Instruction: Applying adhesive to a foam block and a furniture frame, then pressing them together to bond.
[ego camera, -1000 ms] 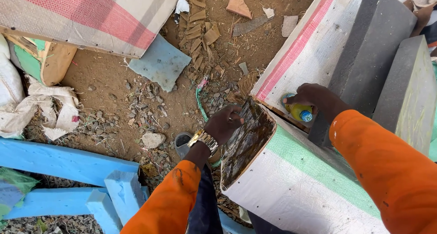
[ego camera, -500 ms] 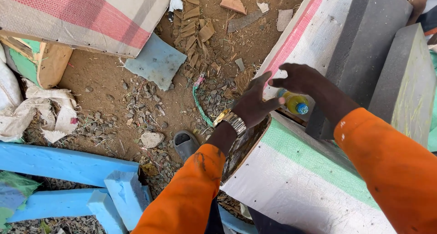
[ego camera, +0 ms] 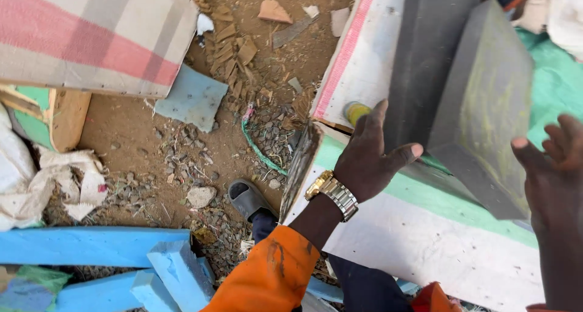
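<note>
My left hand (ego camera: 370, 157), with a gold watch on its wrist, lies flat with spread fingers on the top of a white board with a green stripe (ego camera: 437, 239), close to its rough end edge. My right hand (ego camera: 555, 166) hovers open at the right edge, beside a dark grey foam slab (ego camera: 480, 111), holding nothing. A small yellow bottle (ego camera: 355, 111) peeks out just above my left fingers, between the green-striped board and a white board with a pink stripe (ego camera: 358, 63). A second grey slab (ego camera: 425, 57) leans behind it.
Bare dirt strewn with stones, wood scraps and a green cord (ego camera: 258, 151) fills the middle. A blue foam piece (ego camera: 191, 98) lies on it. Blue foam bars (ego camera: 91, 248) sit bottom left, a checked sack (ego camera: 85, 39) top left, white rags (ego camera: 67, 184) left. My sandalled foot (ego camera: 246, 196) stands below.
My right hand has let go of the yellow bottle and moved away to the right. My left hand shifted from the board's end edge up onto its top face.
</note>
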